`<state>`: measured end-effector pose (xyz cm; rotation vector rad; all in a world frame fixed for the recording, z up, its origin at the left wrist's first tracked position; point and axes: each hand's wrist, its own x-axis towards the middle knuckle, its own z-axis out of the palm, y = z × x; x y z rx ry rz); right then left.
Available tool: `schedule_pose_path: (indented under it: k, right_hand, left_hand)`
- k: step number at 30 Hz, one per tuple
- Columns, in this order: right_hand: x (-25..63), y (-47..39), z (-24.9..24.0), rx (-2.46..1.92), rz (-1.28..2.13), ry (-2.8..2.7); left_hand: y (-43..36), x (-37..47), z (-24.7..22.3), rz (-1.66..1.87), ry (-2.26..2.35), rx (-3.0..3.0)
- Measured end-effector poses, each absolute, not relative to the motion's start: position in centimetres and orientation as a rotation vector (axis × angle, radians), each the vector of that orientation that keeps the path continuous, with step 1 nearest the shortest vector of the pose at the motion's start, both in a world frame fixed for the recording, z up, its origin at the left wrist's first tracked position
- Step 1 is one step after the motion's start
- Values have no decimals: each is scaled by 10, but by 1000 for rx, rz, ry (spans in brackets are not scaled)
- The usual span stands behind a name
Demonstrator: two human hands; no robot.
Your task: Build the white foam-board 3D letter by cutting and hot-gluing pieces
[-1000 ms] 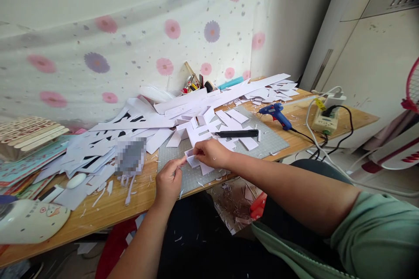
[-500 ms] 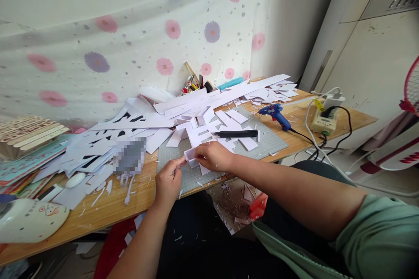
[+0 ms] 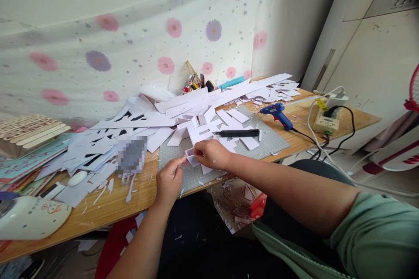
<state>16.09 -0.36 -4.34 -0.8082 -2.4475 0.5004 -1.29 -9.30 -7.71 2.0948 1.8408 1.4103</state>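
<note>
Between my hands is a small folded white card piece (image 3: 192, 159), above the near part of a grey cutting mat (image 3: 173, 178). My left hand (image 3: 169, 176) pinches its left edge between thumb and finger. My right hand (image 3: 212, 153) is closed on its right side, with the fingertips partly hidden. Just beyond my right hand, a black utility knife (image 3: 238, 133) lies across white cut card pieces (image 3: 238, 116). Folded card pieces (image 3: 183, 130) stand on the mat behind the piece I hold.
A blue glue gun (image 3: 277, 114) lies right of the mat, its cord running toward a power strip (image 3: 326, 120). Cut white sheets (image 3: 94, 139) are heaped on the left. A stack of wooden sticks (image 3: 31, 133) and a white rounded object (image 3: 36, 218) sit farther left.
The view has shifted slightly, so everything sits a little farther right. Both hands keep hold of the folded card piece, with hardly any movement.
</note>
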Motion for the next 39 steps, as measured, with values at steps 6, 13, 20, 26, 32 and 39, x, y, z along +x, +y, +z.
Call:
schedule_pose_path:
  k: [6,13,20,26,32,39]
  right_hand:
    - [161,1,-44,-771,527,-2465]
    - [160,4,-44,-736,555,-2478]
    - [161,6,-45,-725,582,-2479]
    - [160,4,-45,-751,570,-2474]
    - [160,1,-44,-781,555,-2473]
    - [163,2,-40,-778,536,-2519]
  left_hand:
    - [-93,-13,-78,1421,1836,2112]
    - [-92,-13,-78,1434,1816,2168]
    - [-93,-13,-76,1443,1791,2209]
    - [-92,-13,-76,1444,1780,2221]
    - [-92,-11,-75,1438,1780,2207]
    - [-94,-12,-76,1418,1787,2167]
